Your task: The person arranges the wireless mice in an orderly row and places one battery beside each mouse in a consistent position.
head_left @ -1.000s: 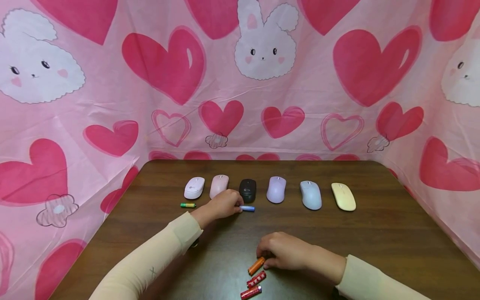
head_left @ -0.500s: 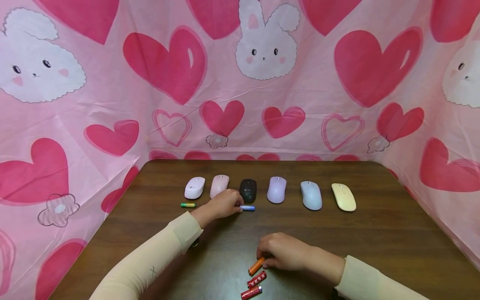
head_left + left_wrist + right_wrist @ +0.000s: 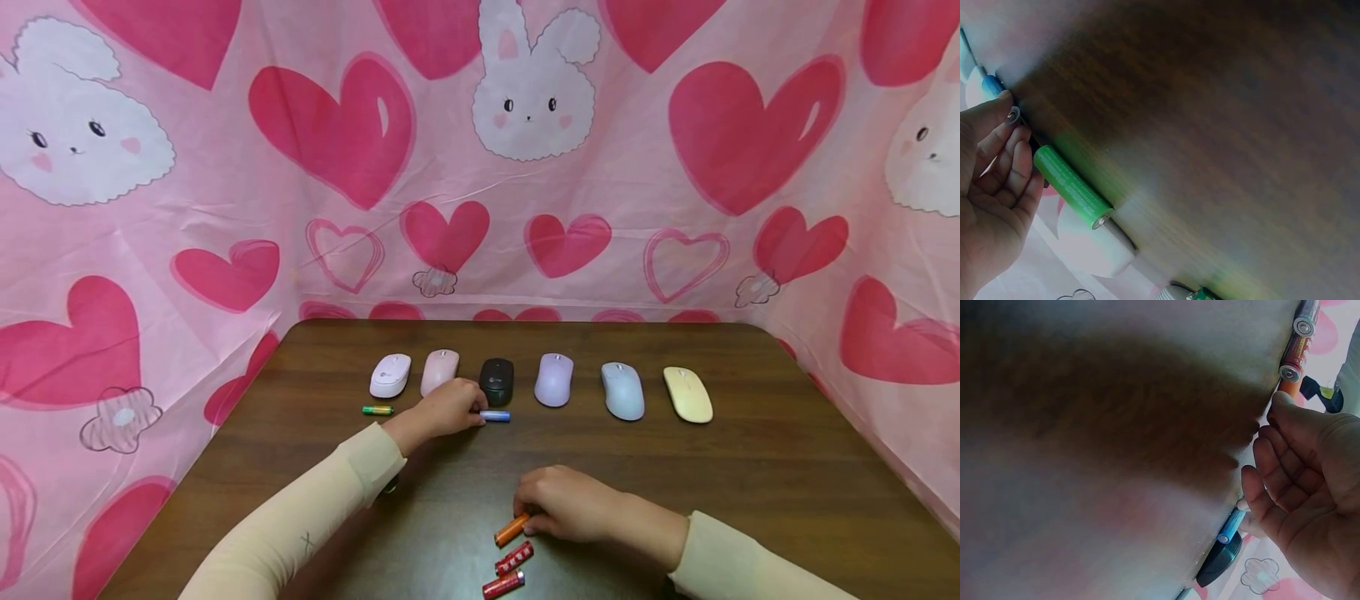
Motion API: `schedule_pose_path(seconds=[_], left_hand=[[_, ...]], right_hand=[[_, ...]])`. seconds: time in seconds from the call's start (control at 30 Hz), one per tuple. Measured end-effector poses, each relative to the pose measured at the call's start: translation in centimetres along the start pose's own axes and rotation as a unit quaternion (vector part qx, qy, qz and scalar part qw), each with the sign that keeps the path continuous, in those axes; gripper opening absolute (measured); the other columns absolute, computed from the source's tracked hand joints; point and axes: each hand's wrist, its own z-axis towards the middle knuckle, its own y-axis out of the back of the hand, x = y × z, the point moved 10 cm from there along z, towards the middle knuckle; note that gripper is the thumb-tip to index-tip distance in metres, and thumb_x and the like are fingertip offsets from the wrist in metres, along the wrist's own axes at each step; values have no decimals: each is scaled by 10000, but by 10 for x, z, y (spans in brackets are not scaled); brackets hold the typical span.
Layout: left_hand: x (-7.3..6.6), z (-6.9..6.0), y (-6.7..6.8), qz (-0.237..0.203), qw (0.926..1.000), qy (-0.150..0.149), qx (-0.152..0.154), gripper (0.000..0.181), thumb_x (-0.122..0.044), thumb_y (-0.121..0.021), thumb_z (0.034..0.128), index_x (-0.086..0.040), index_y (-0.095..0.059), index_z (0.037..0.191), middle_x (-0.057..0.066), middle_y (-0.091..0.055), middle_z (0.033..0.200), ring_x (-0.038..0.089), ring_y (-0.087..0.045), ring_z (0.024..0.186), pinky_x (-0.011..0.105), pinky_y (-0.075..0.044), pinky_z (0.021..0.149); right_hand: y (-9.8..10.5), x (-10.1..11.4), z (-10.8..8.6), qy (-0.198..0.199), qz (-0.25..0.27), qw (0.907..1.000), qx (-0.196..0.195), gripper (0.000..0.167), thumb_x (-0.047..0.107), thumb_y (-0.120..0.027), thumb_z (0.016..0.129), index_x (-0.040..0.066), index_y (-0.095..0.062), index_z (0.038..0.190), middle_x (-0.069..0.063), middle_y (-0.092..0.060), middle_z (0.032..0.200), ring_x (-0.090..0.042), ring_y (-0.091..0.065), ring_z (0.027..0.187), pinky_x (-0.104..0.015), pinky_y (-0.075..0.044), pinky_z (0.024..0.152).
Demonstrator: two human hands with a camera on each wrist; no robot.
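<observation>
My left hand [image 3: 450,407] pinches the end of a blue battery [image 3: 497,416] lying just in front of a black computer mouse [image 3: 496,381]. In the left wrist view a green battery [image 3: 1072,187] lies close to the fingers; the hand hides it in the head view. My right hand [image 3: 567,502] has its thumb and a finger at the upper end of an orange battery [image 3: 512,530], which lies on the table. Two red batteries, one [image 3: 514,558] nearer the orange one and another [image 3: 503,585] lower, lie just below it.
Several mice stand in a row: white [image 3: 390,376], pink [image 3: 439,372], black, purple [image 3: 553,380], light blue [image 3: 622,391] and yellow [image 3: 687,394]. A green-and-gold battery [image 3: 377,410] lies before the white one. Pink cloth [image 3: 525,292] encloses the wooden table [image 3: 750,483].
The orange battery has turned slightly, its lower end shifting a little left and up. Both hands stay almost where they were, and the blue battery keeps its place.
</observation>
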Motion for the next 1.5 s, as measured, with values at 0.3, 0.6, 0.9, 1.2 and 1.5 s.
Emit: schedule_pose_path(seconds=[0.3,0.6,0.9,1.2,1.5], left_hand=[[2,1,-1,-67,9999,103,49,92,-161,-776,833,-93,-726,869,-49,-619,782,97,-525,719,267,-467,691],[4,0,-1,19,10000,95,-4,130,-182,-787,824,-87,-724,885,-31,-622,810,106,-532,741,282,-472,721],[-3,-6,13,-118,9981,-268,-534,144,-134,-803,782,-46,-701,832,0,-599,802,133,-540,735,318,-472,707],[6,-8,13,-180,9991,154,-346,174,-209,-798,812,-83,-723,905,-8,-625,870,122,-566,789,305,-489,761],[5,-14,20,-325,9986,239,-353,214,-226,-786,830,-71,-729,965,-8,-638,905,112,-592,828,296,-500,778]], right_hand=[[2,2,0,51,-144,9999,-32,64,164,-721,884,188,-664,900,179,-529,847,45,-489,757,-178,-449,692],[4,3,-2,134,-132,9998,-42,57,162,-713,891,182,-660,899,176,-526,850,43,-483,754,-177,-444,689],[12,3,-5,207,-176,9992,-290,52,167,-716,888,178,-666,899,165,-550,856,54,-512,778,-161,-452,694],[25,-1,-10,152,-273,9980,-543,46,168,-720,887,171,-673,886,165,-561,858,39,-520,777,-177,-461,709],[41,-10,-16,52,-345,9960,-824,64,148,-730,876,173,-671,883,146,-569,844,16,-524,759,-208,-471,686]])
